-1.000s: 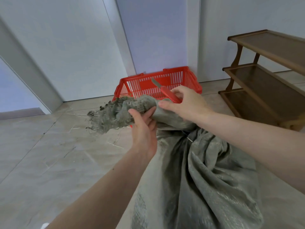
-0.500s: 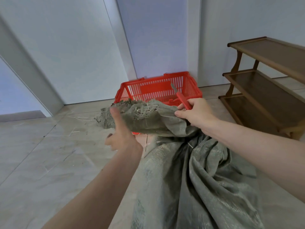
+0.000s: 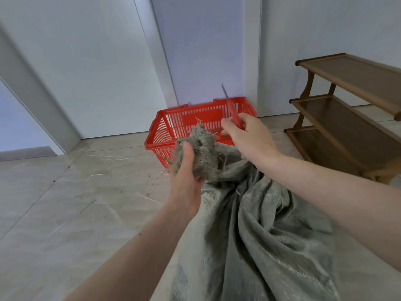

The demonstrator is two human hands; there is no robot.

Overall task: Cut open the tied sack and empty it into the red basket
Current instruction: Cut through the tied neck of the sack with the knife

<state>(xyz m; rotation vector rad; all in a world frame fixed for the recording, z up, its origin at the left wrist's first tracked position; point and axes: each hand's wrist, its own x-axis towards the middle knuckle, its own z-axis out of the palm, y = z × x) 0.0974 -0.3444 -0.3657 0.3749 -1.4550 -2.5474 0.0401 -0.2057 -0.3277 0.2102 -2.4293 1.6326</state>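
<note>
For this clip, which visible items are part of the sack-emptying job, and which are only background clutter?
In the job:
- sack, its frayed top gripped by the left hand
- red-handled knife, held blade-up in the right hand
- red basket, on the floor behind the sack

Just lying about:
- wooden shelf unit at right
- straw bits on the floor

The sack [image 3: 249, 235] is showing as coarse woven cloth, grey-green, with a faint sheen on its folds and a rough, fraying edge. The red basket [image 3: 165, 127] is presenting as glossy moulded plastic lattice. The knife [image 3: 233, 109] is carrying a red, probably plastic, handle; its blurred blade is looking metallic. The shelf [image 3: 347, 118] is appearing as smooth brown wood. The floor [image 3: 65, 203] is reading as polished, scuffed tile.
</note>
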